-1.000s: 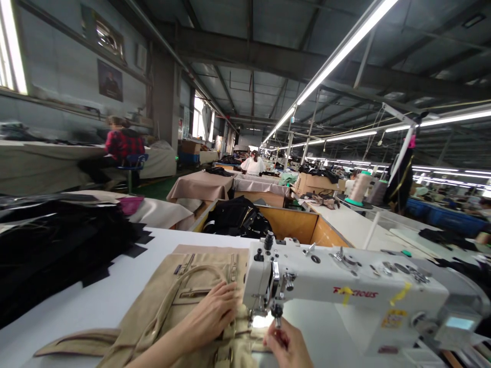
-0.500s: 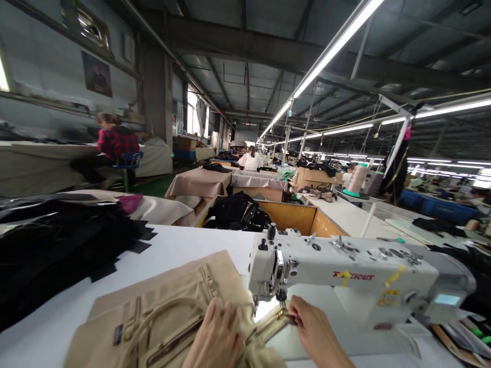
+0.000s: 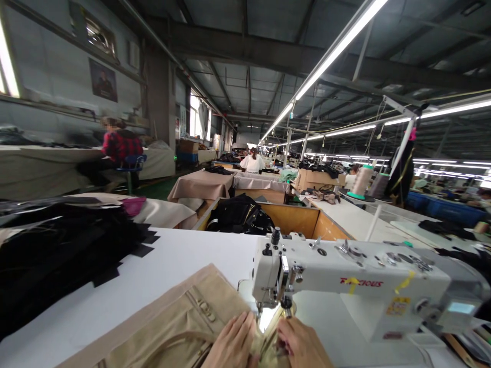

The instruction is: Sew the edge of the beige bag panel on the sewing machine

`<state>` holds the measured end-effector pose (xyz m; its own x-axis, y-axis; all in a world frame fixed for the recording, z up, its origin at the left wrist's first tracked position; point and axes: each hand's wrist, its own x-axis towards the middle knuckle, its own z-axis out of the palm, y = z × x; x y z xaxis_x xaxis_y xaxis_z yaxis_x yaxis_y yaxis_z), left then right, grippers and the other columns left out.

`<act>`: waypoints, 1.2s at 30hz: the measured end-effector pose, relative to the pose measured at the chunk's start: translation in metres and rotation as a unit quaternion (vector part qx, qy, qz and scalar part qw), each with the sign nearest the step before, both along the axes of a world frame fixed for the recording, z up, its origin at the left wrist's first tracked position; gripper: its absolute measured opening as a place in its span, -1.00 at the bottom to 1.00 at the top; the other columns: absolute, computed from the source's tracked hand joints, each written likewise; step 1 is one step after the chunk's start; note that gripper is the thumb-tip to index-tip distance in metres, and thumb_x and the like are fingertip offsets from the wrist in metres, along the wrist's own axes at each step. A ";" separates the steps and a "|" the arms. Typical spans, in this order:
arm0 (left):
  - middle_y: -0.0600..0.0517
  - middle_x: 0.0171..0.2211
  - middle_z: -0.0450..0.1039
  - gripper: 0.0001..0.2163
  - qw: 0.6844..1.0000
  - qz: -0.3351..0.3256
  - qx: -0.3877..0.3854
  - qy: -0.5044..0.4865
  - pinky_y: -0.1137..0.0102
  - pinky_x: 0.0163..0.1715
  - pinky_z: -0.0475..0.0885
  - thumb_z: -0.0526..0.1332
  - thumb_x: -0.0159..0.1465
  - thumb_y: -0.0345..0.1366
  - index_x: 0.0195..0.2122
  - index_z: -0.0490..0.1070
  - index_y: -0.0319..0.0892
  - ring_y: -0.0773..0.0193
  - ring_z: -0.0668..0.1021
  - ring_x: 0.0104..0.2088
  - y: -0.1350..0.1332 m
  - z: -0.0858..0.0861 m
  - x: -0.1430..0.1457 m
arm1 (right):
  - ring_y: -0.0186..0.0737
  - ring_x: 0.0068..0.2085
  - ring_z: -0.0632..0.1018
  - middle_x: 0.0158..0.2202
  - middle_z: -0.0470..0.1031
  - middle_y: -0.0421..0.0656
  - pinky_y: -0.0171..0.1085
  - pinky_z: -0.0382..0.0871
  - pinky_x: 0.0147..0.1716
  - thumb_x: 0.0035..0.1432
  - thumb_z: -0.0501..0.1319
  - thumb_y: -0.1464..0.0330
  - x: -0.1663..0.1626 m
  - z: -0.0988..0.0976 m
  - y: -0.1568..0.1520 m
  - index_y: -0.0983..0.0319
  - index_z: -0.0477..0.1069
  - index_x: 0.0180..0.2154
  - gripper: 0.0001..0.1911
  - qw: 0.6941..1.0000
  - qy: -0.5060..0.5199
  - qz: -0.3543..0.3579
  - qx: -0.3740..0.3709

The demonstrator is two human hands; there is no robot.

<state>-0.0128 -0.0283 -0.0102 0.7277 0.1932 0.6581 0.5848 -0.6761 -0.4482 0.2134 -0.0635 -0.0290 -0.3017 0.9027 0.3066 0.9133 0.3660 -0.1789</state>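
A tan bag panel [image 3: 180,327] with straps and metal buckles lies on the white table [image 3: 164,260] in front of me, its right edge under the needle of a white sewing machine [image 3: 345,283]. My left hand [image 3: 233,347] presses flat on the tan material just left of the needle. My right hand [image 3: 301,345] pinches the material's edge right below the presser foot. Both hands sit close together at the bottom edge of the view, partly cut off.
A heap of black fabric pieces [image 3: 57,245] covers the table's left. Beyond stands a wooden bin [image 3: 299,217] with black bags [image 3: 240,214]. A thread cone [image 3: 360,181] stands at right. A person in red [image 3: 118,145] and another in white [image 3: 252,162] sit at far tables.
The tan panel has been turned and pulled toward me. My hands have come closer together under the needle, and my right hand dropped lower.
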 end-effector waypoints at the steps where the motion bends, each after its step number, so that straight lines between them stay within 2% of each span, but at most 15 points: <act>1: -0.09 -0.09 0.58 -0.55 1.000 0.006 0.008 0.000 0.36 -0.24 0.63 0.09 0.03 -0.38 -0.03 0.39 -0.37 0.13 0.64 -0.15 0.000 0.000 0.002 | -0.24 -0.28 0.51 -0.29 0.46 -0.17 -0.31 0.20 -0.35 0.04 0.02 0.64 0.001 0.002 0.001 0.21 0.34 -0.31 -0.73 1.000 0.004 -0.001 -0.011; 5: -0.09 -0.11 0.59 -0.58 1.000 0.017 0.013 0.005 0.37 -0.25 0.64 0.07 0.03 -0.38 -0.06 0.41 -0.37 0.14 0.64 -0.16 0.000 0.001 0.009 | -0.23 -0.21 0.51 -0.23 0.47 -0.13 -0.32 0.25 -0.27 0.09 -0.01 0.67 0.004 0.009 0.003 0.24 0.36 -0.29 -0.71 0.999 0.017 0.000 -0.052; 12: -0.12 -0.11 0.58 -0.58 1.000 0.012 0.009 -0.002 0.37 -0.26 0.64 0.07 0.05 -0.38 -0.06 0.40 -0.40 0.13 0.64 -0.15 0.003 -0.001 0.011 | -0.24 -0.30 0.49 -0.32 0.45 -0.16 -0.33 0.22 -0.36 0.04 0.00 0.65 0.006 0.009 0.003 0.24 0.33 -0.35 -0.74 0.999 0.025 0.022 -0.011; 19: -0.17 -0.11 0.58 -0.59 1.000 0.009 0.002 -0.003 0.35 -0.26 0.64 0.07 0.05 -0.38 -0.06 0.39 -0.41 0.11 0.64 -0.15 0.004 -0.008 0.012 | -0.25 -0.30 0.47 -0.30 0.43 -0.16 -0.31 0.20 -0.33 0.20 -0.08 0.58 0.008 0.009 0.004 0.21 0.30 -0.33 -0.75 0.997 0.061 0.032 -0.022; 22: -0.16 -0.11 0.58 -0.66 1.000 0.004 -0.002 -0.028 0.37 -0.23 0.61 0.07 0.18 -0.35 -0.06 0.40 -0.39 0.15 0.63 -0.14 0.008 -0.016 0.012 | -0.24 -0.31 0.42 -0.32 0.39 -0.18 -0.30 0.15 -0.34 0.12 -0.08 0.59 0.009 0.004 0.005 0.18 0.19 -0.38 -0.78 0.994 0.096 0.035 -0.029; 25: -0.11 -0.13 0.59 -0.66 0.998 -0.006 0.008 -0.069 0.43 -0.21 0.57 -0.06 0.43 -0.24 -0.07 0.42 -0.35 0.21 0.62 -0.15 0.012 -0.022 0.012 | -0.29 -0.40 0.32 -0.41 0.28 -0.23 -0.32 0.10 -0.39 -0.09 0.01 0.59 0.007 -0.001 0.004 0.18 0.08 -0.41 -0.78 0.970 0.217 0.023 -0.104; 28: -0.12 -0.19 0.59 -0.53 0.996 -0.019 0.027 -0.082 0.46 -0.23 0.56 -0.20 0.51 -0.18 -0.12 0.44 -0.38 0.22 0.62 -0.19 0.012 -0.020 0.014 | -0.30 -0.42 0.28 -0.45 0.24 -0.24 -0.34 0.12 -0.40 0.03 0.07 0.40 -0.002 -0.002 0.001 0.19 0.15 -0.40 -0.93 0.919 0.350 0.016 -0.183; 29: -0.13 -0.21 0.59 -0.50 0.996 -0.021 0.030 -0.082 0.47 -0.24 0.56 -0.22 0.52 -0.17 -0.13 0.44 -0.39 0.22 0.62 -0.21 0.012 -0.019 0.015 | -0.28 -0.41 0.29 -0.45 0.25 -0.22 -0.33 0.12 -0.40 0.08 0.07 0.30 -0.006 -0.001 0.000 0.20 0.17 -0.40 -0.89 0.907 0.372 0.013 -0.197; 32: -0.15 -0.25 0.60 -0.48 0.994 -0.018 0.032 -0.100 0.47 -0.26 0.58 -0.25 0.52 -0.19 -0.16 0.44 -0.40 0.21 0.64 -0.25 0.012 -0.016 0.019 | -0.25 -0.39 0.31 -0.45 0.29 -0.18 -0.31 0.14 -0.38 0.17 0.02 0.14 -0.018 0.006 0.002 0.21 0.19 -0.41 -0.73 0.907 0.377 0.009 -0.189; 36: -0.14 -0.24 0.60 -0.49 0.994 -0.011 0.027 -0.103 0.45 -0.28 0.60 -0.29 0.51 -0.23 -0.15 0.43 -0.36 0.20 0.66 -0.25 0.015 -0.020 0.021 | -0.24 -0.42 0.30 -0.49 0.26 -0.20 -0.30 0.11 -0.38 0.16 0.01 0.19 -0.031 0.016 0.009 0.21 0.21 -0.38 -0.78 0.920 0.350 0.016 -0.177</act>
